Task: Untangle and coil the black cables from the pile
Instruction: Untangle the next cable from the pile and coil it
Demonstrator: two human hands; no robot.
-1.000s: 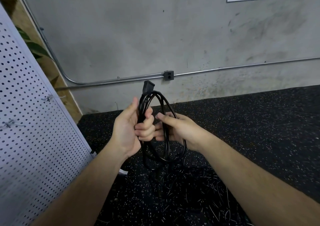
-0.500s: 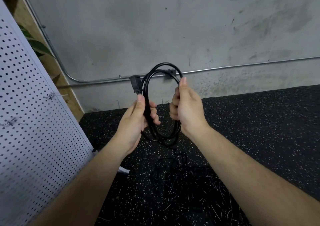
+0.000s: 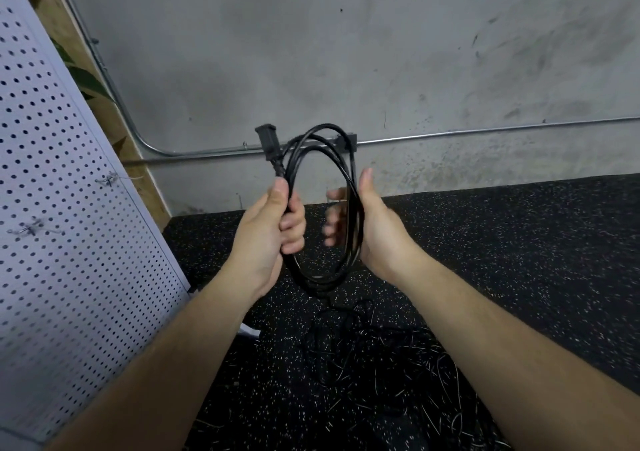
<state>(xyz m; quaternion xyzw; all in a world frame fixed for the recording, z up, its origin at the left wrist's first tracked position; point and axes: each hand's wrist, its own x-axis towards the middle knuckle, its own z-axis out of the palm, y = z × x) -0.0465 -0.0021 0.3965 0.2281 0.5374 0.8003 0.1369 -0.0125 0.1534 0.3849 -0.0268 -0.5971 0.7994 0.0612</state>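
A loose pile (image 3: 363,364) of thin black cables lies on the near part of the speckled black rubber floor (image 3: 519,260). Above it, the left hand (image 3: 266,239) clamps one side of an oval coil (image 3: 320,282) of smooth black cable, its blocky plug (image 3: 268,139) poking up. The right hand (image 3: 370,232), blurred, cups the other side with fingers spread and thumb up; half a second ago it curled round the coil's top. Behind are a white pegboard (image 3: 52,208), a grey concrete wall (image 3: 311,52) and a metal conduit (image 3: 485,132).
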